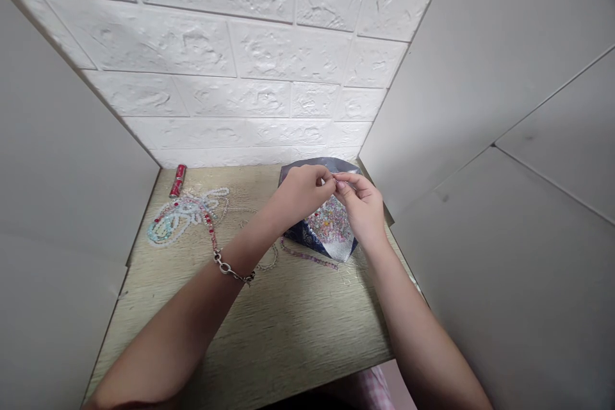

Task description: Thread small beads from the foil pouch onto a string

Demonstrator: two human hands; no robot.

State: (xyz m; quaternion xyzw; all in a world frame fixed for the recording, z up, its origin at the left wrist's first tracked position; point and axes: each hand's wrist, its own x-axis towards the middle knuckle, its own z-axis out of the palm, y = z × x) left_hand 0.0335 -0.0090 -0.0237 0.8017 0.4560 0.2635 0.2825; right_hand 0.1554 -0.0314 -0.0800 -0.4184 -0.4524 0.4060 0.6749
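Above an open bag (307, 236) with a silvery inside and a dark blue outside, both my hands meet fingertip to fingertip. My left hand (305, 187) is closed in a pinch, with a chain bracelet (225, 266) round its wrist. My right hand (362, 204) pinches too, thumb against fingers. What they hold between them is too small to make out. Many loose, mixed-colour beads (329, 221) lie in the bag. In front of it runs a strand of pinkish-purple beads (312, 259), partly hidden behind the bag and my left arm.
Left on the wooden tabletop (298, 327) lies a tangle of white, blue and red bead strands (185, 213), with a red cylinder like a battery (177, 180) behind it. A white brick-patterned wall (250, 99) and grey side panels (480, 77) enclose the table.
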